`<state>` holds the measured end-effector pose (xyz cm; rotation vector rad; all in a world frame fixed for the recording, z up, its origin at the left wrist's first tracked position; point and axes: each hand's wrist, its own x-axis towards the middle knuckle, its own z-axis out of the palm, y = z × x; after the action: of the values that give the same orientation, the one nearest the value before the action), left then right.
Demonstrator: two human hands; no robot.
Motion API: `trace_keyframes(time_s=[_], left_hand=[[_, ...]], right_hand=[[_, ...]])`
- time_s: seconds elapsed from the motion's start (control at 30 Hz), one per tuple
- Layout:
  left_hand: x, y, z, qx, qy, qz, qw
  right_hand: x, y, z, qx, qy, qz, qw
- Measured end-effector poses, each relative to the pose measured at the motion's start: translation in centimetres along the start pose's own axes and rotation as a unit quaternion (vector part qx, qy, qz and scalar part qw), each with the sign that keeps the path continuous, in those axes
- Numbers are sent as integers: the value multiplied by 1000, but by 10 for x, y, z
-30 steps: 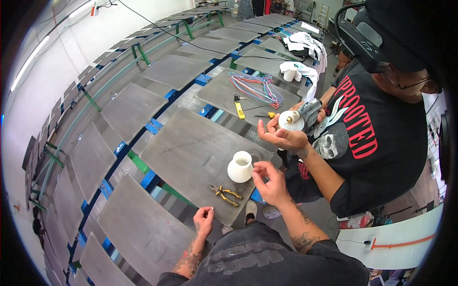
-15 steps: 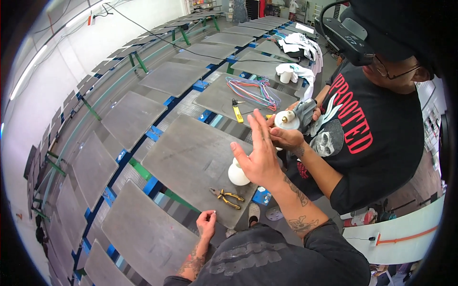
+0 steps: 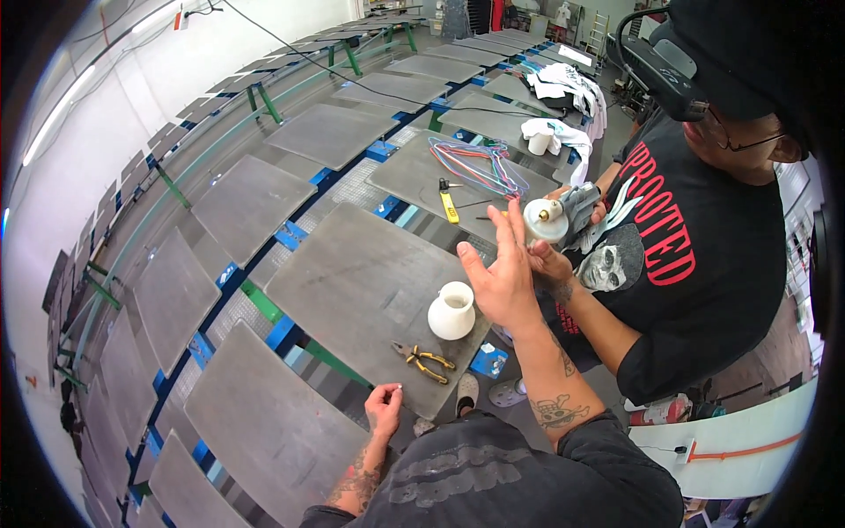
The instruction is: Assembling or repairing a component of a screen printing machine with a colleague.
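My right hand [image 3: 503,286] is raised above the right side of the nearest grey flat board [image 3: 352,255], fingers stretched upward and thumb apart, holding nothing. My left hand [image 3: 383,410] is closed in a pinch by the board's near edge, with a tiny pale thing at its fingertips that I cannot make out. A white plastic jar [image 3: 451,317] with an open neck stands upright on the board. Beside it lie pliers [image 3: 423,361] with yellow and black handles. A co-worker at the right holds a grey tool [image 3: 576,214] with a round white cap [image 3: 546,223] and brass fitting.
On the board beyond lie several coloured hangers [image 3: 480,167] and a yellow-handled tool [image 3: 448,202]. Farther off are a white cup [image 3: 540,143] and white cloths [image 3: 572,92]. Rows of boards stretch left on blue and green frames. A dark cable [image 3: 352,84] hangs across.
My right hand has shifted slightly right, uncovering the jar's neck. The view has shifted a little. The co-worker still holds the grey tool, and my left hand stays pinched.
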<state>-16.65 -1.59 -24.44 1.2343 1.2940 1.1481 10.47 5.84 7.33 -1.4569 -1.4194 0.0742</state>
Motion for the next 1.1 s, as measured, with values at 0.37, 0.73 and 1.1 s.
trace_keyframes(time_s=[0.37,0.73,1.1], left_hand=[[1,2,1,-14,-3,0,1000],[0,10,1,11,-3,4,1000],[0,3,1,1,3,4,1000]], right_hand=[[6,16,-16,29,32,-24,999],[6,22,-15,133,47,-1,990],[5,23,-15,139,40,8,989]])
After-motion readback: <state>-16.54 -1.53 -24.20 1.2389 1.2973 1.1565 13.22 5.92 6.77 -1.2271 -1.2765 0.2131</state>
